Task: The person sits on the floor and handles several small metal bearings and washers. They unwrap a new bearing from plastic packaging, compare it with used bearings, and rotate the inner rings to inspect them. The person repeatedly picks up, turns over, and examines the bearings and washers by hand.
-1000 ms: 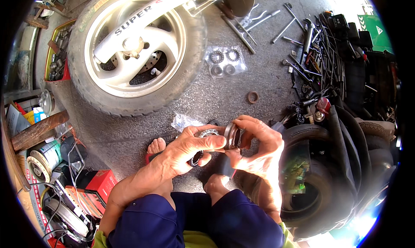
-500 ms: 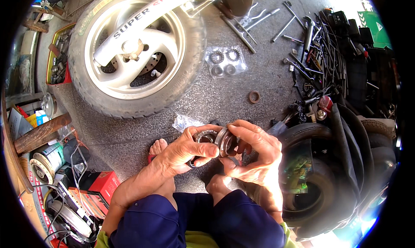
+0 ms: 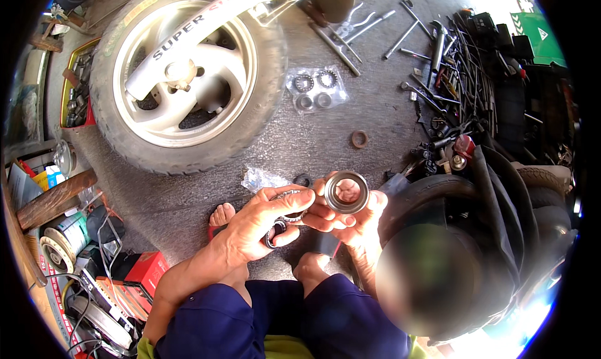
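My right hand (image 3: pixel 359 229) holds up a shiny steel bearing race (image 3: pixel 346 209), its round opening facing me, with finger skin showing through the middle. My left hand (image 3: pixel 253 224) is closed beside it, thumb pointing toward the race. Between its thumb and fingers sits a caged ball bearing (image 3: pixel 293 217), partly hidden by the thumb. A second dark ring (image 3: pixel 270 236) is tucked lower in the same hand, against the curled fingers. Just beyond my hands lie a crumpled clear plastic bag (image 3: pixel 260 178) and a small dark ring (image 3: pixel 303 180) on the floor.
A motorcycle wheel (image 3: pixel 188 162) lies at the far left under a silver fork tube (image 3: pixel 206 30). Ahead sits a clear pack of bearing parts (image 3: pixel 317 90), near a brown ring (image 3: pixel 359 139). Wrenches (image 3: pixel 438 49) and old tyres (image 3: pixel 432 190) crowd the right; a red box (image 3: pixel 150 274) stands left.
My right hand has turned the bearing race from nearly edge-on to face me, and moved it slightly right, away from the left hand. The left hand keeps its rings.
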{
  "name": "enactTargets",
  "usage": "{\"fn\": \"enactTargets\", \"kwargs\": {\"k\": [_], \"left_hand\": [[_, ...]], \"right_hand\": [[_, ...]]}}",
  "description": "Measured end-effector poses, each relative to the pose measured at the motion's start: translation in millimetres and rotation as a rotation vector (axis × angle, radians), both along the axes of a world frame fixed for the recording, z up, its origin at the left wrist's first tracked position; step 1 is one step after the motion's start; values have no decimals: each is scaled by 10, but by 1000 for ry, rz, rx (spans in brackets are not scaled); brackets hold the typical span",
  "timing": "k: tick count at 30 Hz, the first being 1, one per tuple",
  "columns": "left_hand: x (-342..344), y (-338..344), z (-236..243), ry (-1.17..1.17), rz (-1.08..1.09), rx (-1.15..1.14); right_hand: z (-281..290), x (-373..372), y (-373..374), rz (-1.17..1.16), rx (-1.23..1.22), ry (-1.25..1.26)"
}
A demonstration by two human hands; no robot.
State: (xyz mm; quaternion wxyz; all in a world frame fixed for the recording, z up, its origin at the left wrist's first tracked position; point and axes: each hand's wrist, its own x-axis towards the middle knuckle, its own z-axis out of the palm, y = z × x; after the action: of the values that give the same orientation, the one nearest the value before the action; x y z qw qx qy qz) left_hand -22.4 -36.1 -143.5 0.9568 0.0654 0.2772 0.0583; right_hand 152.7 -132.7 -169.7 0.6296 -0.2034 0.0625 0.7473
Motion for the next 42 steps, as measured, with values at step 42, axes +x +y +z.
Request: {"fn": "enactTargets", "kwargs": {"k": [42], "left_hand": [[107, 59, -141, -234, 287, -452]], "right_hand": [[322, 213, 176, 43, -543, -1840]]}}
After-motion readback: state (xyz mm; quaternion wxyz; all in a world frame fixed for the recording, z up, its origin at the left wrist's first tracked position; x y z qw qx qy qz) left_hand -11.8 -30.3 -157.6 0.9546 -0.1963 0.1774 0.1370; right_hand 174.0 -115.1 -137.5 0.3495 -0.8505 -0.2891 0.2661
